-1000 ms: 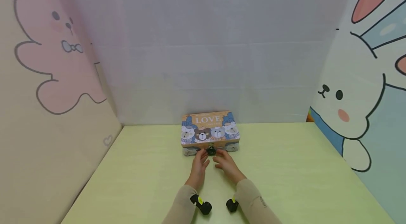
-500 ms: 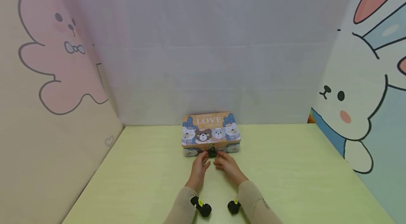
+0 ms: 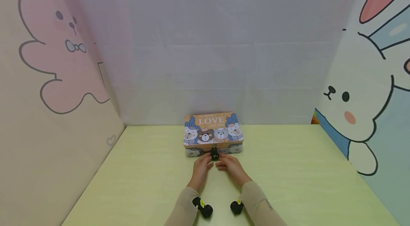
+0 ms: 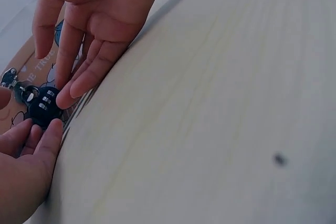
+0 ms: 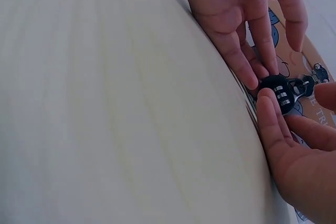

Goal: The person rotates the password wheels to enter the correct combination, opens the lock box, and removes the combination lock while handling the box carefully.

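A black combination padlock point(image 3: 215, 154) with three number wheels hangs from the metal clasp point(image 4: 14, 83) of a tin box point(image 3: 213, 129). The box lid reads LOVE above a row of cartoon bears. My left hand point(image 3: 200, 172) holds the padlock's left side with its fingertips. From the right, my right hand point(image 3: 234, 169) holds the other side with thumb and fingers. In the right wrist view the padlock point(image 5: 278, 92) sits between both hands' fingertips, its wheels facing the camera. Some fingertips are hidden behind the padlock.
A pale green table point(image 3: 147, 183) surrounds the box. Behind it hangs a white cloth backdrop point(image 3: 205, 51). Cartoon panels stand at both sides, a pink bear point(image 3: 64, 87) left and a white rabbit point(image 3: 358, 87) right. Black camera mounts point(image 3: 205, 211) sit on both sleeves.
The padlock has tilted a little between the fingers and looks narrower from the head view. Both hands stay at the clasp. The head view has shifted slightly.
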Demonstrator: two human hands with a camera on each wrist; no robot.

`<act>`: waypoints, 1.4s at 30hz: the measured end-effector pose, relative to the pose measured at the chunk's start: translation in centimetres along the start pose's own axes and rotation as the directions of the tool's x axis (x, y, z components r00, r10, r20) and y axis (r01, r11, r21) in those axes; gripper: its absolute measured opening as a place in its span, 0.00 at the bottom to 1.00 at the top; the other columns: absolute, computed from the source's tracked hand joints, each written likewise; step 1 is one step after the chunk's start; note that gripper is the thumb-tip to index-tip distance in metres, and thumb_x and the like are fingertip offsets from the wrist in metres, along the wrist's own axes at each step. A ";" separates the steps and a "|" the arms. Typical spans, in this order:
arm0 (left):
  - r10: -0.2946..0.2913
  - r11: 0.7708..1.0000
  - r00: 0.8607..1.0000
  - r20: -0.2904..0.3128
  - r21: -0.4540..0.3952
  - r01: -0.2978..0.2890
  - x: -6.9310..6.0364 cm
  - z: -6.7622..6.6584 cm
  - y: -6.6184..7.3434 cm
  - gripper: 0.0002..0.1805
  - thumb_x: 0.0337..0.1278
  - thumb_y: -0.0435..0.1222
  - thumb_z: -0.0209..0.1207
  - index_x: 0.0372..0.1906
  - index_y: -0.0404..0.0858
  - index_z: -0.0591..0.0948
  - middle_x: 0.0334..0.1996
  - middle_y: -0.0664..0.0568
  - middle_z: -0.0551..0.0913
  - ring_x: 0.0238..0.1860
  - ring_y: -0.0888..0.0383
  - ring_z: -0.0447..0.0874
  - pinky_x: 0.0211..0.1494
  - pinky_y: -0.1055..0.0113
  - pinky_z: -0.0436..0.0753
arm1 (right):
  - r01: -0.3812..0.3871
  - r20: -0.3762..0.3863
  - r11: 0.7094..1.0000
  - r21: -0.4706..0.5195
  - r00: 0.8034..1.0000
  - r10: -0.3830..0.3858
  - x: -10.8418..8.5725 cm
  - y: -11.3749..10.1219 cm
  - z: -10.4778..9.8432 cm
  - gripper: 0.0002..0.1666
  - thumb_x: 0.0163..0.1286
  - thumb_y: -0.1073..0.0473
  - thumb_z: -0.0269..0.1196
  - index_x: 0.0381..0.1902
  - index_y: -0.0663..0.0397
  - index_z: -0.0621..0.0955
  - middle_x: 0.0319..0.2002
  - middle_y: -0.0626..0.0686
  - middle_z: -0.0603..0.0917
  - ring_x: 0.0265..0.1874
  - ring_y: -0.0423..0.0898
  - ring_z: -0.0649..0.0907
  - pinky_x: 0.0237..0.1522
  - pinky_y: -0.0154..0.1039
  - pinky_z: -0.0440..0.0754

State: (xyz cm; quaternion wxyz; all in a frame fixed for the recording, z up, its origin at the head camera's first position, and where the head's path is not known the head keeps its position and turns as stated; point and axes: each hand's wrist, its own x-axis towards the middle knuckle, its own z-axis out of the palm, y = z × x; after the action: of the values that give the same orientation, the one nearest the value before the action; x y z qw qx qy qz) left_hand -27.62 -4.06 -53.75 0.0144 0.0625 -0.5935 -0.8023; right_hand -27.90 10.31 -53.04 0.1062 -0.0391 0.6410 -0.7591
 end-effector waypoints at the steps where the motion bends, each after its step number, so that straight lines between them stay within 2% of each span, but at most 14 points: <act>1: 0.006 1.000 1.000 -0.004 0.010 -0.006 0.0 0.0 0.0 0.21 0.67 0.26 0.51 0.59 0.14 0.70 0.59 0.27 0.73 0.49 0.53 0.80 0.55 0.60 0.84 | 0.002 0.003 1.000 0.005 1.000 -0.002 0.0 0.0 0.0 0.27 0.77 0.67 0.48 0.65 0.87 0.62 0.60 0.76 0.71 0.37 0.41 0.83 0.44 0.35 0.85; 9: 0.082 0.992 0.996 -0.035 0.097 -0.078 0.0 0.2 -0.5 0.19 0.62 0.23 0.54 0.55 0.14 0.74 0.53 0.27 0.78 0.41 0.56 0.83 0.43 0.67 0.87 | -0.012 0.028 0.999 0.046 1.000 0.011 0.1 0.2 -0.4 0.27 0.75 0.70 0.47 0.65 0.87 0.61 0.57 0.72 0.75 0.37 0.42 0.83 0.45 0.36 0.85; 15: 0.080 0.992 0.996 -0.036 0.103 -0.076 0.0 0.4 -0.4 0.18 0.62 0.22 0.54 0.54 0.14 0.75 0.53 0.27 0.78 0.38 0.57 0.83 0.39 0.70 0.86 | -0.037 0.043 0.995 0.096 0.999 0.033 0.3 0.3 -0.9 0.26 0.76 0.69 0.48 0.65 0.87 0.62 0.48 0.62 0.82 0.36 0.42 0.84 0.45 0.36 0.85; 22: 0.111 0.989 0.994 -0.014 0.102 -0.109 0.2 0.1 -1.0 0.17 0.65 0.24 0.56 0.54 0.15 0.75 0.52 0.28 0.79 0.35 0.60 0.83 0.37 0.72 0.86 | -0.076 0.055 0.982 0.173 0.996 0.068 0.5 0.4 -1.1 0.25 0.78 0.67 0.50 0.63 0.85 0.65 0.40 0.56 0.83 0.35 0.42 0.84 0.44 0.36 0.86; 28: 0.104 0.989 0.995 0.001 0.108 -0.104 0.2 -0.1 -0.9 0.16 0.66 0.23 0.56 0.54 0.16 0.76 0.51 0.30 0.80 0.37 0.60 0.82 0.38 0.70 0.87 | -0.083 0.066 0.977 0.196 0.995 0.072 0.5 0.2 -1.0 0.19 0.77 0.66 0.51 0.56 0.81 0.72 0.37 0.54 0.83 0.34 0.43 0.85 0.44 0.37 0.86; 31: 0.092 0.991 0.996 0.016 0.093 -0.093 0.2 -0.2 -0.8 0.16 0.65 0.24 0.57 0.54 0.17 0.76 0.48 0.34 0.82 0.38 0.60 0.82 0.39 0.69 0.87 | -0.091 0.074 0.973 0.212 0.994 0.077 0.8 0.1 -1.0 0.16 0.77 0.66 0.51 0.52 0.77 0.75 0.35 0.53 0.84 0.34 0.44 0.85 0.44 0.37 0.86; 36: 0.085 0.994 0.996 0.033 0.073 -0.087 0.3 -0.5 -0.7 0.17 0.64 0.24 0.59 0.55 0.18 0.76 0.41 0.44 0.82 0.37 0.61 0.82 0.40 0.68 0.87 | -0.111 0.095 0.957 0.268 0.992 0.088 1.1 0.1 -1.1 0.12 0.77 0.67 0.50 0.48 0.72 0.78 0.33 0.53 0.84 0.32 0.44 0.85 0.42 0.36 0.87; 42: 0.066 0.995 0.997 0.026 0.076 -0.068 0.3 -0.9 -0.6 0.17 0.63 0.24 0.60 0.54 0.18 0.77 0.38 0.48 0.83 0.35 0.62 0.82 0.38 0.71 0.87 | -0.128 0.106 0.954 0.271 0.989 0.102 1.0 -0.1 -0.8 0.10 0.75 0.69 0.49 0.43 0.68 0.78 0.31 0.53 0.83 0.31 0.43 0.85 0.40 0.35 0.87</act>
State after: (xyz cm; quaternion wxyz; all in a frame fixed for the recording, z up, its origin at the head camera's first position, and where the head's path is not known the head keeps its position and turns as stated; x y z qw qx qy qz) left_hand -27.74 -4.75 -54.61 0.0319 0.0336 -0.6259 -0.7785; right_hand -29.05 10.92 -53.17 0.1836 -0.0209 0.5240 -0.8314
